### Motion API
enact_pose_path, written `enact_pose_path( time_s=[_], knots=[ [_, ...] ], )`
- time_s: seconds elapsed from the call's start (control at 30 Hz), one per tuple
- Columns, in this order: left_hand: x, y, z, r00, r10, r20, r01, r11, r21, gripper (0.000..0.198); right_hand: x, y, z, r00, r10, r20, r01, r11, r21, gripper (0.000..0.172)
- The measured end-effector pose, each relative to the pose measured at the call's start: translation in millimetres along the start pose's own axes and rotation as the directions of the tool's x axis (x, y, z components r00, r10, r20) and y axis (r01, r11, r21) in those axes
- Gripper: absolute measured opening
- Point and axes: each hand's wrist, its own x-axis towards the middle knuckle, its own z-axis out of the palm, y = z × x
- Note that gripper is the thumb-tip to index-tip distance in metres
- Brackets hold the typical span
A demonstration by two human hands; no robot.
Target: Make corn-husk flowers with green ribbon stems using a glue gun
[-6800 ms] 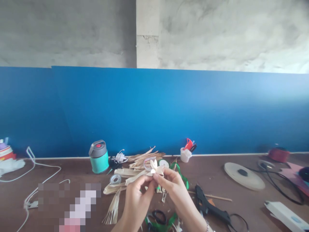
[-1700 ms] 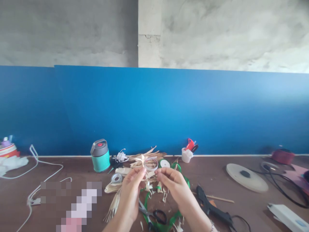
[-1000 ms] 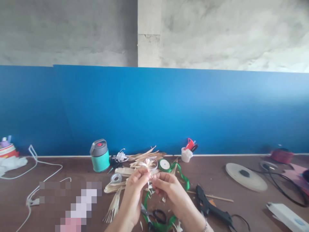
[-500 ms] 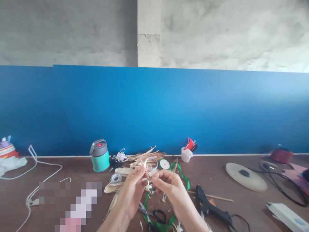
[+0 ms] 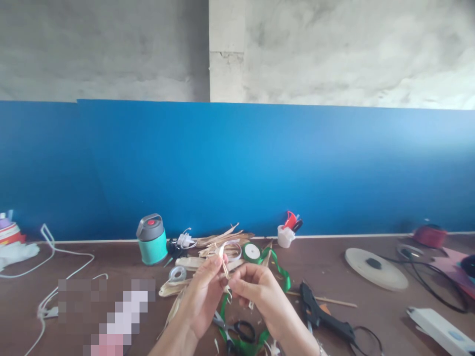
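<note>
My left hand point(image 5: 207, 285) is closed in a pinch on a pale dried husk strip point(image 5: 221, 253), whose tip sticks up above the thumb. Close beside it, my right hand point(image 5: 256, 290) pinches the strip's lower part, with thumb and forefinger together. Curled husk scraps hang just under the fingers. Below the hands lie open scissors point(image 5: 243, 330) with dark handles, on a loop of green ribbon point(image 5: 224, 312). Behind the hands are a pile of dried husks point(image 5: 222, 239) and a green ribbon spool point(image 5: 252, 252).
A glue gun point(image 5: 322, 316) and a thin stick point(image 5: 334, 300) lie to the right, with a round lid point(image 5: 376, 269) farther off. At the back stand a teal flask point(image 5: 152, 242) and a white cup point(image 5: 285, 237) of tools. White cables point(image 5: 70, 254) run along the left.
My right hand has shifted slightly down and left along the husk strip, and more of the strip shows between the hands. The left hand keeps its pinch.
</note>
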Motion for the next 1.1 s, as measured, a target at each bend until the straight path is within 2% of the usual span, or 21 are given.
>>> enact_pose_path(
  time_s=[0.17,0.63,1.1],
  knots=[
    [-0.7,0.7,1.1,1.0,-0.013,-0.004,0.013,0.999,-0.037,0.023,-0.9,-1.4,0.4,1.0,-0.002,0.003,0.002,1.0,-0.022,0.033],
    [2.9,-1.6,-2.5,0.999,0.033,-0.026,-0.033,0.999,-0.009,0.028,-0.1,-1.2,-2.2,1.0,-0.001,0.016,0.001,1.0,-0.019,0.034],
    [5.5,-2.9,-6.6,0.997,0.065,-0.045,-0.066,0.998,-0.02,0.022,-1.1,-1.3,-2.5,1.0,-0.014,0.009,0.014,1.0,-0.019,0.032]
  ],
)
